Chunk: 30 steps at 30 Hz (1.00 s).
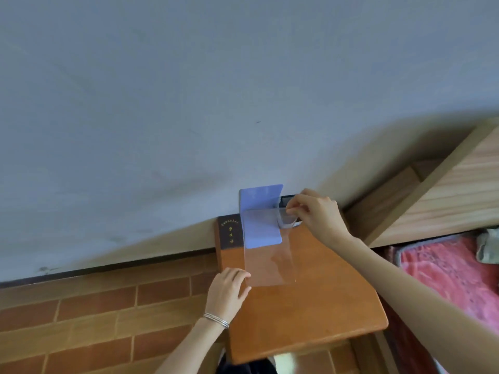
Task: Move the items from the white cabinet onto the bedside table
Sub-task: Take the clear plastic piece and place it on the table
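The orange-brown bedside table stands against the white wall. A dark brown booklet with gold characters lies at its far left corner. Beside it a blue L-shaped stand leans on the wall. A clear plastic sheet lies over the stand's base and reaches toward me. My left hand grips the sheet's near left corner. My right hand pinches the rim of a small clear container at the back of the table, with a dark object partly hidden behind it. The white cabinet is out of view.
To the right is a bed with a red blanket and a pale wooden headboard. Brick-patterned floor tiles lie to the left of the table. The wall fills the upper view.
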Available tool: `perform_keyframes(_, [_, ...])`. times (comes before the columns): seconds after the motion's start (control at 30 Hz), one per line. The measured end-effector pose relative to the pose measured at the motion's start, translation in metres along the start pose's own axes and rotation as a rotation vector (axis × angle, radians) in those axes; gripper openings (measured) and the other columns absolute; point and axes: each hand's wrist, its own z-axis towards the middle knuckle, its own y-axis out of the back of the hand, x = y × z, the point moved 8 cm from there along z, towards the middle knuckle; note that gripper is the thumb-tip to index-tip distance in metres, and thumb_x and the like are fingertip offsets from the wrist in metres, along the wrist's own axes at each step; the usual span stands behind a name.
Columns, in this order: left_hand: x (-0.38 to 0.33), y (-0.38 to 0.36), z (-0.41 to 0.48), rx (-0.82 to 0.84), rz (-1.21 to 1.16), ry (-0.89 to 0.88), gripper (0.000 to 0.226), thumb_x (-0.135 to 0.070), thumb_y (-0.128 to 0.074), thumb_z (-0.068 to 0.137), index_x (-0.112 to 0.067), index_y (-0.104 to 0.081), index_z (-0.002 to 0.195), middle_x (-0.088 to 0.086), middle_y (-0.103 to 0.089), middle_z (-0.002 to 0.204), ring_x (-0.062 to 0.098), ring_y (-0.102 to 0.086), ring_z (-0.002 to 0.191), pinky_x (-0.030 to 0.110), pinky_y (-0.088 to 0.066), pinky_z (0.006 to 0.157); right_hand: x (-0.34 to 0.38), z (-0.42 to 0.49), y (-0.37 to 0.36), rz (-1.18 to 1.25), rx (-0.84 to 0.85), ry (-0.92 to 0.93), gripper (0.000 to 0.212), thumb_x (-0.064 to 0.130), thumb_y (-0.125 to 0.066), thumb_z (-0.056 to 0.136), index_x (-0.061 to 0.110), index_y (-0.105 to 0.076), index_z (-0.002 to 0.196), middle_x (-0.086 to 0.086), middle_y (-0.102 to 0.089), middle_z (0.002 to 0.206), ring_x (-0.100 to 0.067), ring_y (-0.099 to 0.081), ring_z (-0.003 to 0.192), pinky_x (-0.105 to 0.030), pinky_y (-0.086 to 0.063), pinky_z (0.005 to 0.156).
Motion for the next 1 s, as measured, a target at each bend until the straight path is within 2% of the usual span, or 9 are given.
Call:
perform_keyframes(0.23, [0.046, -0.078, 0.049, -0.050, -0.018, 0.144, 0.036, -0.015, -0.090, 0.055, -0.016, -0.070, 0.085, -0.002, -0.069, 0.080, 0.019, -0.066, 0.074, 0.027, -0.056, 0.058, -0.049, 0.029, -0.057, 0.016, -0.142, 0.041, 0.011, 0.006, -0.065, 0.077, 0.017, -0.069, 0.074, 0.003, -0.060, 0.079, -0.019, -0.054, 0.065, -0.033, -0.040, 0.052])
perform_keyframes(0.43, [0.053, -0.098, 0.048, -0.027, -0.028, 0.163, 0.042, -0.012, -0.091, 0.052, -0.016, -0.071, 0.089, -0.002, -0.071, 0.084, 0.018, -0.067, 0.076, 0.027, -0.056, 0.059, -0.078, 0.039, -0.089, 0.133, -0.161, -0.032, 0.012, 0.009, -0.065, 0.078, 0.019, -0.070, 0.075, 0.006, -0.060, 0.082, -0.016, -0.056, 0.067, -0.044, -0.048, 0.063])
perform_keyframes(0.57, [0.056, -0.101, 0.035, 0.033, 0.045, 0.176, 0.049, -0.016, -0.092, 0.050, -0.017, -0.072, 0.095, 0.000, -0.069, 0.099, 0.020, -0.066, 0.082, 0.030, -0.056, 0.059, -0.082, 0.039, -0.095, 0.237, -0.136, -0.028, 0.017, 0.004, -0.064, 0.082, 0.012, -0.070, 0.096, 0.002, -0.059, 0.095, -0.013, -0.059, 0.080, -0.018, -0.047, 0.070])
perform_keyframes(0.67, [0.054, -0.105, 0.027, 0.085, 0.139, 0.149, 0.053, -0.020, -0.092, 0.047, -0.019, -0.073, 0.096, 0.008, -0.065, 0.108, 0.025, -0.064, 0.090, 0.034, -0.056, 0.063, -0.076, 0.018, -0.087, 0.269, -0.181, 0.013, 0.035, 0.007, -0.061, 0.085, 0.010, -0.058, 0.120, 0.001, -0.051, 0.117, 0.006, -0.048, 0.098, -0.010, -0.043, 0.081])
perform_keyframes(0.73, [0.050, -0.108, 0.025, 0.090, 0.199, 0.110, 0.057, -0.023, -0.092, 0.048, -0.017, -0.072, 0.101, 0.010, -0.063, 0.117, 0.028, -0.060, 0.101, 0.037, -0.056, 0.070, -0.077, -0.015, -0.088, 0.213, -0.271, 0.070, 0.027, 0.013, -0.052, 0.089, 0.006, -0.057, 0.114, -0.002, -0.051, 0.115, -0.005, -0.049, 0.102, -0.013, -0.041, 0.083])
perform_keyframes(0.8, [0.047, -0.111, 0.025, 0.085, 0.231, 0.072, 0.064, -0.027, -0.090, 0.053, -0.015, -0.069, 0.112, 0.009, -0.060, 0.127, 0.027, -0.052, 0.114, 0.040, -0.055, 0.077, -0.083, -0.048, -0.117, 0.104, -0.181, 0.136, 0.024, 0.017, -0.050, 0.090, 0.007, -0.059, 0.110, -0.004, -0.055, 0.113, -0.018, -0.056, 0.099, -0.023, -0.047, 0.081])
perform_keyframes(0.87, [0.044, -0.114, 0.028, 0.092, 0.262, 0.035, 0.070, -0.031, -0.087, 0.058, -0.013, -0.065, 0.121, 0.008, -0.056, 0.133, 0.028, -0.042, 0.122, 0.042, -0.053, 0.083, -0.096, -0.070, -0.165, -0.047, 0.037, 0.207, 0.032, 0.011, -0.063, 0.085, 0.010, -0.059, 0.116, -0.005, -0.056, 0.121, -0.024, -0.059, 0.106, -0.031, -0.051, 0.086])
perform_keyframes(0.93, [0.042, -0.116, 0.032, 0.088, 0.303, -0.008, 0.069, -0.035, -0.083, 0.063, -0.013, -0.062, 0.125, 0.007, -0.055, 0.135, 0.029, -0.038, 0.127, 0.045, -0.049, 0.089, -0.111, -0.077, -0.206, -0.162, 0.204, 0.250, 0.050, 0.011, -0.076, 0.076, 0.008, -0.059, 0.122, -0.006, -0.056, 0.129, -0.024, -0.053, 0.120, -0.038, -0.044, 0.098])
perform_keyframes(1.0, [0.043, -0.116, 0.037, 0.082, 0.347, -0.035, 0.064, -0.036, -0.079, 0.068, -0.013, -0.062, 0.125, 0.006, -0.056, 0.134, 0.030, -0.038, 0.130, 0.046, -0.043, 0.096, -0.119, -0.069, -0.227, -0.235, 0.293, 0.223, 0.058, 0.018, -0.083, 0.069, 0.007, -0.061, 0.122, -0.008, -0.057, 0.130, -0.023, -0.051, 0.122, -0.041, -0.042, 0.098])
